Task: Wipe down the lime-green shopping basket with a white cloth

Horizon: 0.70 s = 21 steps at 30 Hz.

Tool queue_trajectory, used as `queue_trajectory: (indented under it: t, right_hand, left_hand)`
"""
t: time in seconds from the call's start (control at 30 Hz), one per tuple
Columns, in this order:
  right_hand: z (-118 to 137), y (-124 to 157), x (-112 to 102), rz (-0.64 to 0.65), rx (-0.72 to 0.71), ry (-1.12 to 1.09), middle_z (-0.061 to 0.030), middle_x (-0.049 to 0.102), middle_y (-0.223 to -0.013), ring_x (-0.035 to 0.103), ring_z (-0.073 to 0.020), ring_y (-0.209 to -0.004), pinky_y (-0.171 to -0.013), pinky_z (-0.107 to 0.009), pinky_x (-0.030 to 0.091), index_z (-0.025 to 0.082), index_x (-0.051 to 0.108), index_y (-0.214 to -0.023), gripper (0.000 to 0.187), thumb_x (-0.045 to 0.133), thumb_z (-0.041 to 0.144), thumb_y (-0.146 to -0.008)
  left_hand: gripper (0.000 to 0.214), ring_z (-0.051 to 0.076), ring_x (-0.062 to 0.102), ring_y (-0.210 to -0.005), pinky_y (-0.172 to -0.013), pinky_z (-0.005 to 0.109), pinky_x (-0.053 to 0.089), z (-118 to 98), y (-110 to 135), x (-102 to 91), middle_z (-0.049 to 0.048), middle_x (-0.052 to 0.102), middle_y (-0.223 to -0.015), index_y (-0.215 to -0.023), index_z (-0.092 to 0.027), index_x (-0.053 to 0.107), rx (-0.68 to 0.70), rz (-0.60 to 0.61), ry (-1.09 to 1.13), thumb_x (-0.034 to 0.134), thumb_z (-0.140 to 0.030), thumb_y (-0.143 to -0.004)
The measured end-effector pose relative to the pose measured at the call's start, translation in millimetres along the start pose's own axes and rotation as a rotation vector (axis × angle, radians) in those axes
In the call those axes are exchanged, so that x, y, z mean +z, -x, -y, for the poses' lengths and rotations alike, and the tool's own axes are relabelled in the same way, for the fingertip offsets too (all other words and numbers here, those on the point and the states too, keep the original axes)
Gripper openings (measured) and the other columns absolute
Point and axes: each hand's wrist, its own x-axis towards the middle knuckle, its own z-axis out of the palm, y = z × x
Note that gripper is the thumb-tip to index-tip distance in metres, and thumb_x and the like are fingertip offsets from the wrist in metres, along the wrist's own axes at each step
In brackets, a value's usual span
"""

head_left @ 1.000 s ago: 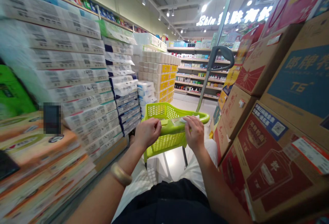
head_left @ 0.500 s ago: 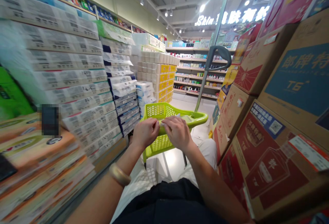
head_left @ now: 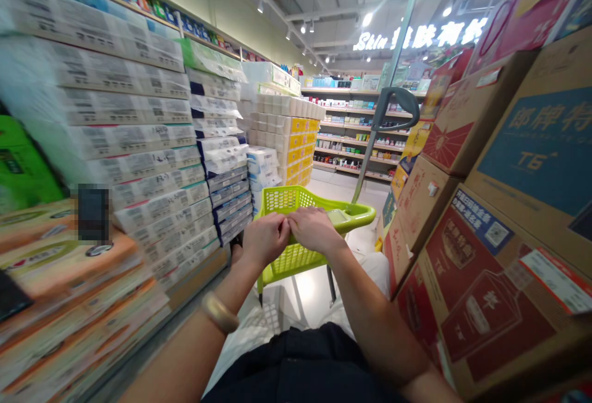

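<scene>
A yellow-green plastic shopping cart (head_left: 296,261) with a perforated basket stands directly in front of me. My left hand (head_left: 266,236) is closed round the left part of its handle. My right hand (head_left: 313,229) is curled over the handle beside it, the two hands touching at the thumbs. Part of the handle shows on the right, past my right hand, with a pale panel on it. My hands cover much of the basket, so its contents are hidden.
Tall stacks of white-wrapped tissue packs (head_left: 152,138) line the left side. On the right rise stacked cardboard boxes (head_left: 504,280). A metal pole with a grey handle (head_left: 382,110) stands beyond the cart. Stocked shelves (head_left: 351,122) cross the far end.
My right hand has shifted left against my left hand, and its fingers have settled lower over the handle. The cart and surroundings look nearly the same.
</scene>
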Motion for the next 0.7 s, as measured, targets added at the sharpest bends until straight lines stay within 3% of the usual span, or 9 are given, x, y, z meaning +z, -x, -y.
queue_trajectory:
  t: [0.1, 0.2, 0.4, 0.5, 0.63, 0.7]
  right_hand:
    - [-7.4, -9.6, -3.2, 0.098, 0.038, -0.05, -0.0059, 0.071, -0.105, 0.062, -0.0203, -0.097, -0.082, -0.029, 0.041, 0.023, 0.07, -0.094, 0.038, 0.034, 0.035, -0.096]
    - [-38.5, -18.8, -8.3, 0.172, 0.187, -0.124, -0.005, 0.072, -0.102, 0.063, -0.0193, -0.091, -0.075, -0.026, 0.041, 0.022, 0.071, -0.091, 0.037, 0.036, 0.035, -0.094]
    - [-99.1, -9.1, -8.2, 0.131, 0.326, -0.154, -0.0095, 0.072, -0.1, 0.064, -0.0191, -0.086, -0.07, -0.025, 0.041, 0.017, 0.071, -0.095, 0.04, 0.032, 0.026, -0.095]
    - [-100.9, 11.2, 5.3, -0.013, 0.335, -0.179, -0.0083, 0.07, -0.108, 0.062, -0.019, -0.096, -0.078, -0.026, 0.042, 0.019, 0.068, -0.107, 0.042, 0.028, 0.029, -0.098]
    - [-79.9, 38.1, 31.6, -0.418, 0.257, -0.173, -0.0074, 0.067, -0.11, 0.058, -0.0216, -0.104, -0.092, -0.032, 0.038, 0.024, 0.066, -0.115, 0.036, 0.037, 0.035, -0.097]
    - [-74.9, 47.4, 41.0, -0.54, 0.22, -0.191, -0.0067, 0.067, -0.111, 0.057, -0.0211, -0.104, -0.095, -0.034, 0.037, 0.025, 0.068, -0.113, 0.035, 0.038, 0.034, -0.097]
  left_hand:
    - [0.039, 0.018, 0.058, -0.07, -0.057, 0.031, 0.023, -0.3, 1.0, -1.5, 0.0054, 0.067, -0.076, -0.07, -0.02, 0.06, 0.0, 0.006, -0.009, 0.033, -0.038, -0.092]
    - [0.038, 0.018, 0.058, -0.069, -0.056, 0.031, 0.023, -2.7, 1.7, -2.9, 0.0051, 0.067, -0.077, -0.069, -0.02, 0.06, -0.015, 0.012, -0.021, 0.033, -0.037, -0.091]
    - [0.039, 0.018, 0.058, -0.068, -0.056, 0.031, 0.024, -4.7, 1.8, -2.9, 0.0047, 0.067, -0.076, -0.069, -0.021, 0.06, -0.032, 0.002, -0.023, 0.033, -0.038, -0.091]
    - [0.04, 0.018, 0.058, -0.069, -0.057, 0.031, 0.025, -2.4, 1.8, -2.2, 0.0054, 0.067, -0.076, -0.069, -0.02, 0.061, -0.028, -0.006, -0.029, 0.033, -0.037, -0.091]
    - [0.038, 0.018, 0.058, -0.069, -0.057, 0.03, 0.026, 4.3, 1.9, -2.7, 0.0051, 0.068, -0.076, -0.067, -0.02, 0.06, -0.029, -0.019, -0.015, 0.035, -0.036, -0.091]
    - [0.037, 0.018, 0.057, -0.068, -0.057, 0.03, 0.027, 8.6, 1.8, -4.1, 0.0049, 0.068, -0.075, -0.065, -0.02, 0.059, -0.031, -0.02, 0.003, 0.035, -0.036, -0.09]
